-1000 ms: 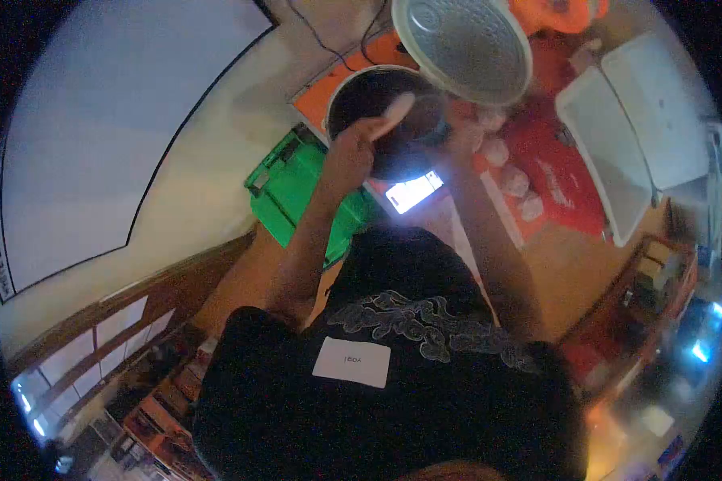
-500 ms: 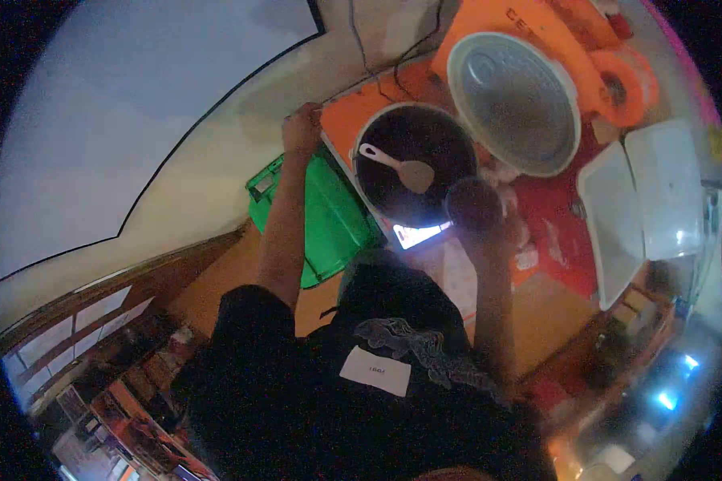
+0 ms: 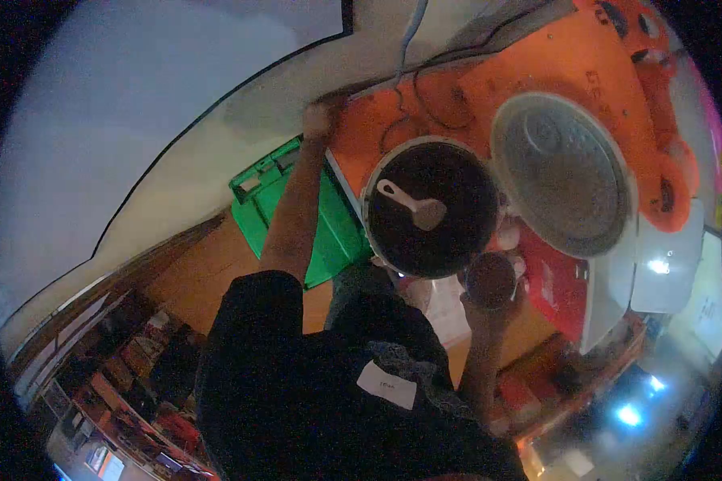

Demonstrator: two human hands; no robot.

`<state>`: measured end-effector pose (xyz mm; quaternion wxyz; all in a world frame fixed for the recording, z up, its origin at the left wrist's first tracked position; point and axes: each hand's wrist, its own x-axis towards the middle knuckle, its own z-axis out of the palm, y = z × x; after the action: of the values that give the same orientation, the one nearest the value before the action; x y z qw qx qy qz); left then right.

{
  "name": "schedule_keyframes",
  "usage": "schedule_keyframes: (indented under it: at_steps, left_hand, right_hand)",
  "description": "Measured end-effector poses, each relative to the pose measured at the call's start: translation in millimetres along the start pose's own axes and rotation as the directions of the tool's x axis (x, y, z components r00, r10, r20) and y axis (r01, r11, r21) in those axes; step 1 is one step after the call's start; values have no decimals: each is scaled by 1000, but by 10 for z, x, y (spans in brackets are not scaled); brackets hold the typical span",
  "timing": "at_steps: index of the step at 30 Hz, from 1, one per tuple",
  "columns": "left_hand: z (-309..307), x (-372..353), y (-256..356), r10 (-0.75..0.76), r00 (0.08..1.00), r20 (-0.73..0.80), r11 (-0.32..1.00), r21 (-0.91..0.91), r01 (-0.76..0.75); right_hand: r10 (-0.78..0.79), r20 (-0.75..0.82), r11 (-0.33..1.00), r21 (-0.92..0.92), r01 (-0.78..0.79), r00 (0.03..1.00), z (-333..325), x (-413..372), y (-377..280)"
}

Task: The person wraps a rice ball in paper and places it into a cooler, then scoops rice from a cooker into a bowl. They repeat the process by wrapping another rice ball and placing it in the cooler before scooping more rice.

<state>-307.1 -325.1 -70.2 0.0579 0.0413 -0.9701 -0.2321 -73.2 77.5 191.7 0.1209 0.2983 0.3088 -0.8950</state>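
Note:
My right hand (image 3: pixel 493 314) is closed around a round, dark cup (image 3: pixel 490 282), just below and right of a large round tub (image 3: pixel 367 232). Dark contents fill the tub, and a pale spatula (image 3: pixel 409 202) with a hole in its handle lies on them. Up at the far left, my left hand (image 3: pixel 319 122) is at the corner of the orange surface (image 3: pixel 369 132), by the wall. Its fingers are blurred and dark, so their grip cannot be made out. My left forearm passes over a green plastic crate or tray (image 3: pixel 337 224).
A large round translucent lid (image 3: pixel 561 176) leans right of the tub. Beyond it are a red item (image 3: pixel 549 289) and a white container (image 3: pixel 667 264). Cables (image 3: pixel 409 48) run along the back wall. Shelves with goods (image 3: pixel 136 369) stand at lower left.
The camera view has shifted and turned, so the tub and lid appear lower and farther right. My right hand has drawn the cup back from the tub's rim towards my body.

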Motion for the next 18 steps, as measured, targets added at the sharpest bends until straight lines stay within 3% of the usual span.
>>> schedule_keyframes:
  at_steps: [2, 6, 8, 9, 11, 14, 17, 18]
  left_hand:
    - [7, 5, 46, 6, 996, -88, 994, -108, -16]
    - [-141, -7, 255, 168, 971, -172, 984, -30, -175]
    - [-366, 94, 498, 215, 957, -195, 927, -267, -263]
    - [-297, 129, 461, 216, 957, -193, 927, -268, -263]
    - [14, 236, 325, 168, 985, 28, 986, -9, -168]
    - [584, 331, -65, 232, 971, -48, 972, -19, -234]
    - [-327, 75, 661, 260, 952, -162, 963, -22, -267]
    - [-295, 70, 643, 261, 952, -159, 963, -21, -268]
  right_hand:
    - [64, -21, 997, 43, -63, 998, -48, 38, 17]
    - [0, -164, 999, -47, -8, 986, 2, 61, 38]
    - [72, 67, 991, 110, -79, 995, 17, 58, 39]
    - [71, 64, 991, 111, -78, 995, 23, 59, 46]
    - [49, -99, 998, 42, -45, 994, 15, 29, 56]
    - [54, -59, 988, 145, -45, 997, -187, 10, 75]
    - [77, 8, 975, 208, -77, 997, -95, 11, 87]
    - [78, 6, 975, 210, -78, 997, -116, 6, 93]
